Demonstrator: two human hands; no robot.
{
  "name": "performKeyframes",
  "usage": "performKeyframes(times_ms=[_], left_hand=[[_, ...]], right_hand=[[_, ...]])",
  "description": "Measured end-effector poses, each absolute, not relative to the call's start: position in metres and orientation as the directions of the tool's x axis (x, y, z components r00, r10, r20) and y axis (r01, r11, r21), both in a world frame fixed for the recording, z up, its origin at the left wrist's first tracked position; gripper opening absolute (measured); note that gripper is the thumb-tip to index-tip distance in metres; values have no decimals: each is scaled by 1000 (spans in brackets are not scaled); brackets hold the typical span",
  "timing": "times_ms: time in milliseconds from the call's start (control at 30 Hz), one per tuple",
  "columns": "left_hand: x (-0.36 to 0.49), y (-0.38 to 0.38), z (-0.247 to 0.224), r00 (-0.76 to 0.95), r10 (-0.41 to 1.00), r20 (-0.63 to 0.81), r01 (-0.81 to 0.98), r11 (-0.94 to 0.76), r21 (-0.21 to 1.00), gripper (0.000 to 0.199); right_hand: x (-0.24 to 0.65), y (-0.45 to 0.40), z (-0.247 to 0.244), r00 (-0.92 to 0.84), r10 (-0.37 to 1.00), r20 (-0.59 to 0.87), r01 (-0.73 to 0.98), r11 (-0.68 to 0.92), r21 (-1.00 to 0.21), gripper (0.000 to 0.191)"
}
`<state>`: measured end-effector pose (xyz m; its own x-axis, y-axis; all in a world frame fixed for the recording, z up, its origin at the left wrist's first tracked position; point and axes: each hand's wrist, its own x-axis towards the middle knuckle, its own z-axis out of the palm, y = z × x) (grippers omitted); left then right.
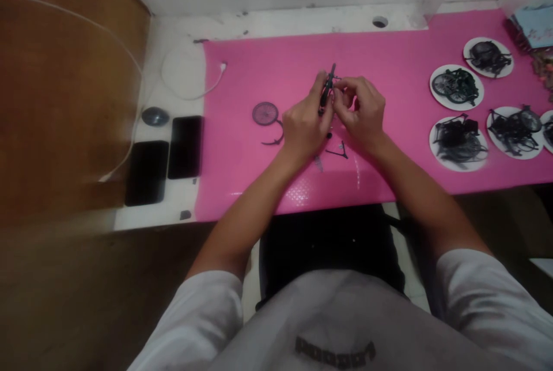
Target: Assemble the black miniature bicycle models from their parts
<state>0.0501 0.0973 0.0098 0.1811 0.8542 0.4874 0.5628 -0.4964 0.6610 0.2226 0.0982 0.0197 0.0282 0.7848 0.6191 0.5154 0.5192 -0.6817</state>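
My left hand (pixel 305 120) is closed on a dark, slender model bicycle part (pixel 327 87), holding it at a slant above the pink sheet (pixel 242 186). My right hand (pixel 362 107) meets it from the right, thumb and fingertips pinched together against the part's side; whatever lies between those fingertips is too small to make out. Left of my hands a black spoked wheel (pixel 265 113) lies flat, with a curved black piece (pixel 276 135) beside it. Between my wrists rest a thin forked black piece (pixel 339 151) and a small grey piece (pixel 318 162).
At the right, several white plates (pixel 436 155) hold black model bicycle parts. Two dark phones (pixel 185 146) and a computer mouse (pixel 155 116) lie on the white left end of the table. A white cable (pixel 190 98) loops onto the sheet. A wall closes the back.
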Motion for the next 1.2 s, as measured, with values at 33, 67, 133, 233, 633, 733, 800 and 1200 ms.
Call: performKeyframes(times_ms=[33, 67, 133, 233, 633, 733, 800, 1200], left_hand=[[50, 98, 9, 182, 846, 501, 573, -505, 645, 70], [50, 98, 8, 185, 839, 512, 584, -513, 630, 70], [50, 99, 7, 190, 833, 519, 595, -519, 614, 69], [49, 100, 6, 191, 848, 494, 583, -503, 638, 71], [46, 107, -6, 217, 850, 480, 580, -508, 637, 71], [45, 110, -11, 241, 842, 483, 571, -525, 631, 68], [45, 111, -13, 250, 846, 471, 554, -524, 647, 65], [44, 113, -14, 286, 856, 430, 626, -507, 592, 69]], right_hand=[[222, 98, 19, 32, 788, 614, 510, 516, -688, 46], [222, 99, 18, 39, 796, 603, 500, 507, -702, 47], [221, 99, 16, 55, 816, 576, 481, 484, -731, 49], [220, 99, 14, 68, 825, 561, 478, 467, -744, 50], [212, 106, -3, 138, 875, 464, 357, 393, -847, 50], [212, 110, -10, 136, 895, 424, 314, 367, -876, 52], [211, 111, -12, 139, 906, 399, 280, 350, -894, 53], [208, 112, -15, 125, 947, 296, 91, 286, -954, 64]])
